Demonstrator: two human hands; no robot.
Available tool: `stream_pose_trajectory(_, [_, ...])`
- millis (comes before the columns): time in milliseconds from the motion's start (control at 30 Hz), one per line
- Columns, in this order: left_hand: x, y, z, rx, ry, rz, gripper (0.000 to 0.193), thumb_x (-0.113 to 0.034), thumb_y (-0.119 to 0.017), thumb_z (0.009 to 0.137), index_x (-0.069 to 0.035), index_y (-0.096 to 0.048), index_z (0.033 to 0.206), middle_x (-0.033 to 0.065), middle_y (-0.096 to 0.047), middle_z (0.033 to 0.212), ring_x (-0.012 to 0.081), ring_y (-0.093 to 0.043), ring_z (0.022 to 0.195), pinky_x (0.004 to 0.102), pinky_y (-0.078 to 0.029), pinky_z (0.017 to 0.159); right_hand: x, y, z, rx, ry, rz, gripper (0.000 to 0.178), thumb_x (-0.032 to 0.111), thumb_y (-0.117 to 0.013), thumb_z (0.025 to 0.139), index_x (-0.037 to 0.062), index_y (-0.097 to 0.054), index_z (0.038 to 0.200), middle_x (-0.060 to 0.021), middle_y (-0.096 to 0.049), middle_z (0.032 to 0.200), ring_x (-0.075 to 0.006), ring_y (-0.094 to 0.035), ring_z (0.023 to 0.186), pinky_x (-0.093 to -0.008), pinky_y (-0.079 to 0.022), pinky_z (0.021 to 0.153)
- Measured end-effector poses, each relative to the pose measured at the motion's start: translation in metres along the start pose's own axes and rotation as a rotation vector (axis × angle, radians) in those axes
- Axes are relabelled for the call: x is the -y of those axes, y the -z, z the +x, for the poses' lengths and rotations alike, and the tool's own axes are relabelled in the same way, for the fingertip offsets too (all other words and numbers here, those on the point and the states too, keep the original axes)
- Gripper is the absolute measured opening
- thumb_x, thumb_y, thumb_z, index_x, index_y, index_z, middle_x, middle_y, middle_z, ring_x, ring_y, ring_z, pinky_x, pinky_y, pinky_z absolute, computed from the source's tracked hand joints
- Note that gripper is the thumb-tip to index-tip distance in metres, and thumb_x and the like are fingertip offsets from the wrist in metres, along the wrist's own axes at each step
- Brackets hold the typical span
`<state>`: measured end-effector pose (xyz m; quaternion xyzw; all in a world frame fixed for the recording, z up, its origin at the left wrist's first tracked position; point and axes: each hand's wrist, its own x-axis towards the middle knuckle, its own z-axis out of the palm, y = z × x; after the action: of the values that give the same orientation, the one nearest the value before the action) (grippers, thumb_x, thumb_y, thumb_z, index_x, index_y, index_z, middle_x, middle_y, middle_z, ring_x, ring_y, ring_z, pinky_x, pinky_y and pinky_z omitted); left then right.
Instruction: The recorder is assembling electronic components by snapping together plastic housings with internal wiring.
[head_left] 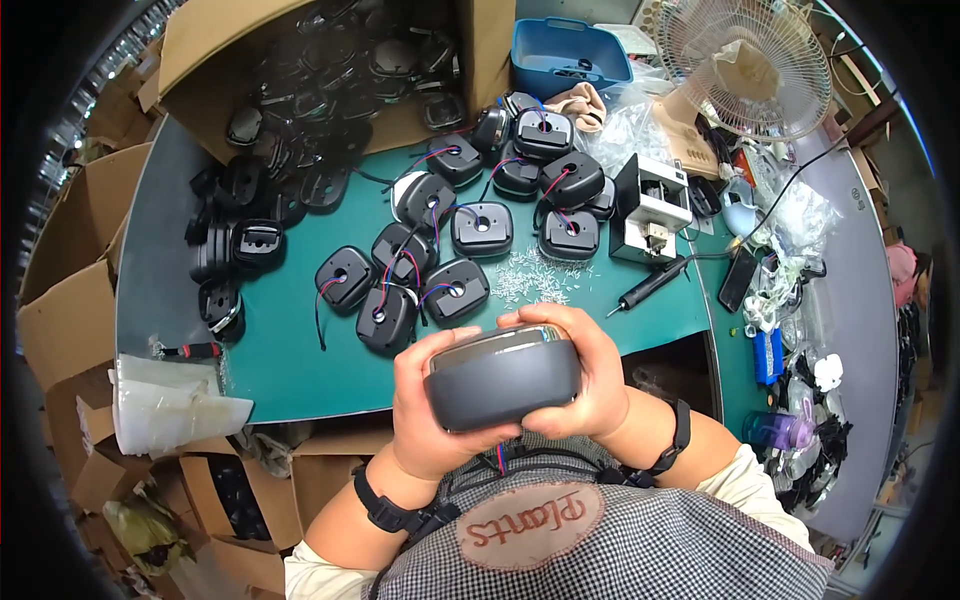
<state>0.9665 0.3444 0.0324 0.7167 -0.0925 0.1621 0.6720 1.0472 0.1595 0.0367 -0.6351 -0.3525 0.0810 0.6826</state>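
Black plastic is filling both of the person's hands: a rounded housing (505, 385) is resting between them, in front of the near edge of the green table (290, 370). The left hand (425, 405) is curving around one end, its digits spreading along the far and near sides. The right hand (597, 375) is gripping the other end in the same way, opening just as wide as the piece. The housing is hiding the palms and part of the table's edge behind it.

Beyond the hands, similar black housings with coloured wires (482, 246) are crowding the middle of the table. Small white pieces (540, 280) are lying scattered beside them, and a black pen-shaped tool (652, 287) is lying to the right, near a white-and-black device (655, 215). Farther back, a cardboard box (215, 40), a blue bin (545, 60) and a beige fan (685, 135) are standing.
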Motion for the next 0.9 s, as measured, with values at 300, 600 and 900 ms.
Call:
stream_pose_trajectory(300, [0.023,0.020,0.009,-0.049,0.335,-0.019,0.086,-0.043,-0.084,0.074,-0.001,-0.037,0.132,0.0122,-0.056,0.120,0.0208,-0.056,0.109,0.0345,-0.047,0.094,-0.017,-0.011,0.023,-0.045,-0.334,-0.213,0.078,0.044,-0.083,0.070,0.0000,-0.050,0.126,-0.0127,-0.061,0.113,-0.0223,-0.060,0.105,-0.0348,-0.048,0.091])
stream_pose_trajectory(600, [0.054,0.131,0.057,-0.171,0.565,-0.256,0.072,-0.019,-0.075,0.083,0.001,-0.038,0.141,0.0113,-0.053,0.130,0.0215,-0.053,0.119,0.0347,-0.042,0.103,-0.073,-0.036,0.079,0.125,-0.515,-0.017,0.072,0.031,-0.076,0.084,-0.0002,-0.043,0.140,-0.0167,-0.059,0.123,-0.0214,-0.062,0.105,-0.0346,-0.050,0.091])
stream_pose_trajectory(900, [0.213,0.331,0.126,-0.541,0.966,0.344,0.076,-0.035,-0.078,0.080,-0.002,-0.036,0.134,0.0163,-0.057,0.119,0.0276,-0.062,0.101,0.0414,-0.059,0.068,-0.111,-0.034,0.149,-0.058,-0.716,0.044,0.044,0.019,-0.067,0.093,-0.0002,-0.055,0.130,-0.0124,-0.065,0.118,-0.0156,-0.062,0.102,-0.0304,-0.050,0.090])
